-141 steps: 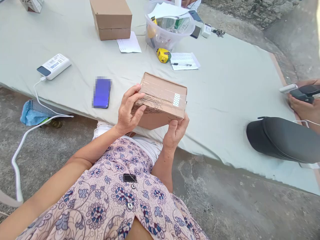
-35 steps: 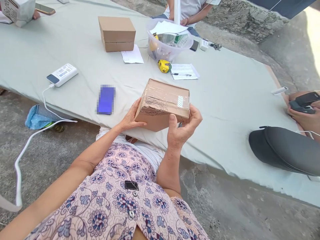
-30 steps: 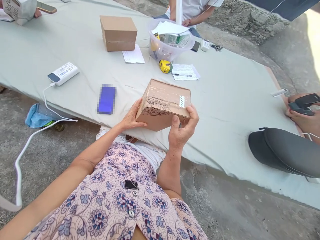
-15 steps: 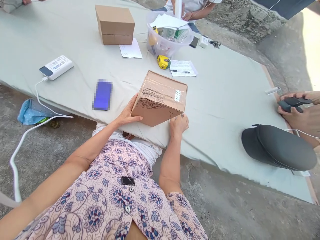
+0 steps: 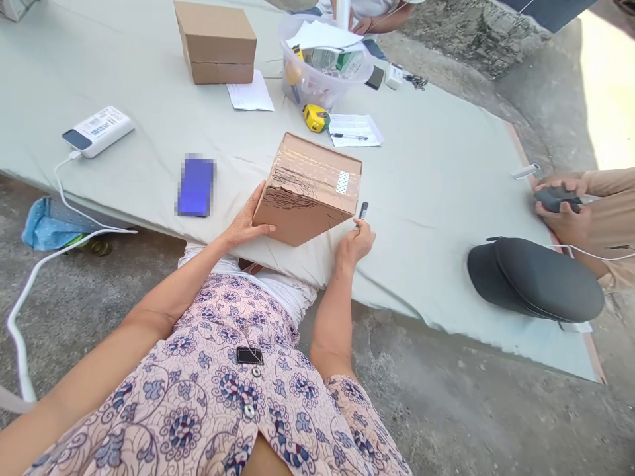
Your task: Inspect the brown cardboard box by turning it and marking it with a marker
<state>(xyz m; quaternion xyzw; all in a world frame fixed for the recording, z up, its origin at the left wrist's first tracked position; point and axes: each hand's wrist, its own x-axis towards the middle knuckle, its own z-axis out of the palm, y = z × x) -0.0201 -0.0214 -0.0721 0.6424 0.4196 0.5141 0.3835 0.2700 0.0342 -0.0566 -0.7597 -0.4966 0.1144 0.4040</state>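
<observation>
A cardboard box (image 5: pixel 307 192) with clear tape, scribbled dark lines and a small dotted label stands tilted at the table's near edge. My left hand (image 5: pixel 248 221) grips its left side, thumb on the near face and fingers behind. Just right of the box, my right hand (image 5: pixel 356 241) is closed round a dark marker (image 5: pixel 364 210), whose dark end points up and away from me. Beyond the box lie a yellow tape measure (image 5: pixel 316 118) and a written sheet (image 5: pixel 354 130) with a pen (image 5: pixel 350 136) on it.
Another cardboard box (image 5: pixel 218 46) stands at the back, beside a filled plastic basket (image 5: pixel 322 86). A power bank (image 5: pixel 98 131) and a blurred blue rectangle (image 5: pixel 195 186) lie left. On the right are a black case (image 5: pixel 536 277) and another person's hands (image 5: pixel 565 205) holding a dark object.
My right hand has turned, and the marker now shows above it. The view has shifted slightly. The other person's hands have come together round the dark object.
</observation>
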